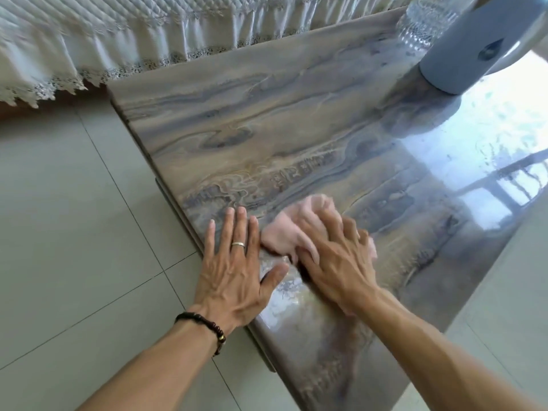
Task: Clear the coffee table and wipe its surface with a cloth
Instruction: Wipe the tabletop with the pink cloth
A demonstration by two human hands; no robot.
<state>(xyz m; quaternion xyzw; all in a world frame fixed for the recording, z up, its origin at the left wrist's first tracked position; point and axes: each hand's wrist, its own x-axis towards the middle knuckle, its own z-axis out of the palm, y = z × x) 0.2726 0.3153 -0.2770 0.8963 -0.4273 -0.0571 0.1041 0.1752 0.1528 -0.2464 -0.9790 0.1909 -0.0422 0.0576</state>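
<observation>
At the near left edge of a glossy coffee table (267, 137) with a swirled, marble-like top in brown, grey and blue, two bare hands rest side by side. The left hand (234, 268) lies flat, palm down, on the very edge of the tabletop, its fingers straight and close together, thumb spread out to the right. A plain silver ring (238, 244) sits on one finger and a dark beaded bracelet (204, 324) circles the wrist. The right hand (335, 259) presses down on a crumpled pale pink cloth (299, 229), soft and bunched into folds, which lies on the tabletop just to the right of the left hand's fingers. The right fingers are bent over the cloth and somewhat blurred; cloth shows beyond the fingertips and at both sides of the hand.

The tabletop is smooth and highly polished; its right part mirrors bright window light and dark bars. At the far right of the table stands a rounded, matt grey-blue plastic object (474, 51) with a small dark teardrop mark; what it is cannot be told. Behind it a clear, ribbed glass vessel (421, 25) is partly visible and blurred. Along the far side, touching or just beside the table's edge, hangs a white quilted cover (118, 40) with a pleated, lace-trimmed frill. The floor (74, 218) is laid with large, smooth, pale grey-green tiles with thin dark joints.
</observation>
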